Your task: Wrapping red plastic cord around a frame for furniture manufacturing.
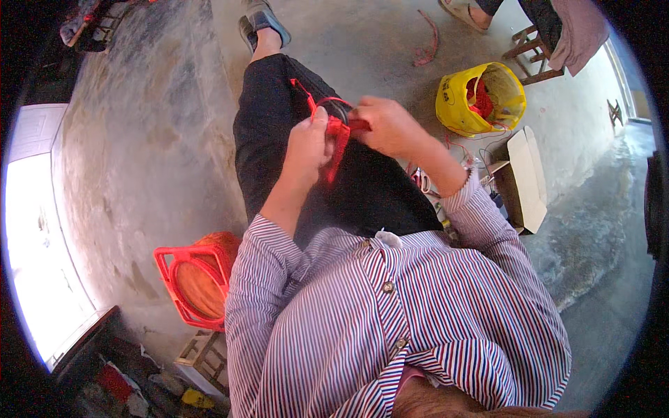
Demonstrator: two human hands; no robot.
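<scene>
Above my lap, both hands are on a bright red strip of material (pixel 339 152), perhaps ribbon or cloth. My left hand (pixel 306 148) is closed on it, thumb on top. One narrow end sticks up past the thumb, and another part hangs down beside the fingers. Blurred a little by motion, my right hand (pixel 387 127) is closed on the red material just to the right. A thin red cord and something dark, too blurred to name, show between the hands over my black trousers (pixel 272 132).
A yellow bucket (pixel 451 104) holding red material stands ahead right, near an open cardboard box (pixel 527 181) with small items. A red plastic-framed stool or basket (pixel 188 285) is at my left. Another person's leg and a wooden stool (pixel 533 52) are far right.
</scene>
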